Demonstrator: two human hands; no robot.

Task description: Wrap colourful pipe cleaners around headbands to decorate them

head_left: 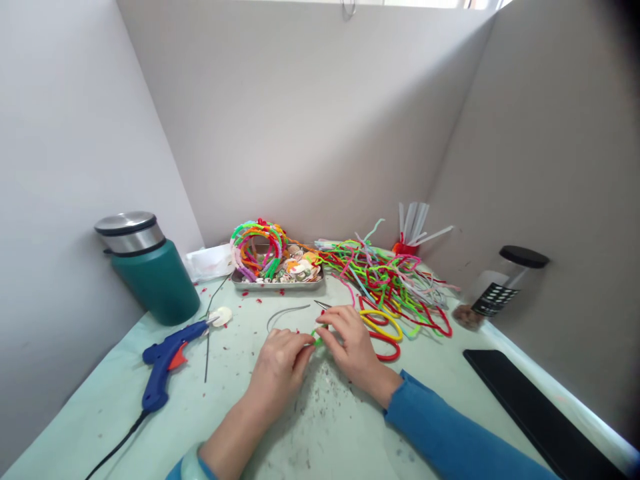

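Observation:
My left hand (285, 360) and my right hand (350, 340) meet over the middle of the table. Between their pinched fingertips is a short piece of bright green pipe cleaner (318, 341), mostly covered by the fingers. Just behind the right hand a pointed metal tip (323, 305) shows. Red loops and a yellow loop (385, 325) lie to that hand's right; they look like scissor handles, partly hidden. A thin grey curved strand (285, 312) rests on the table beyond my left hand.
Left: blue glue gun (163, 367), its nozzle by a white disc (221, 316), and a green bottle (155, 280). Back: metal tray (277, 285) with colourful pipe-cleaner rings (257, 248), and a pipe-cleaner pile (380, 270). Right: glue sticks (414, 220), tilted jar (503, 287), black slab (530, 407).

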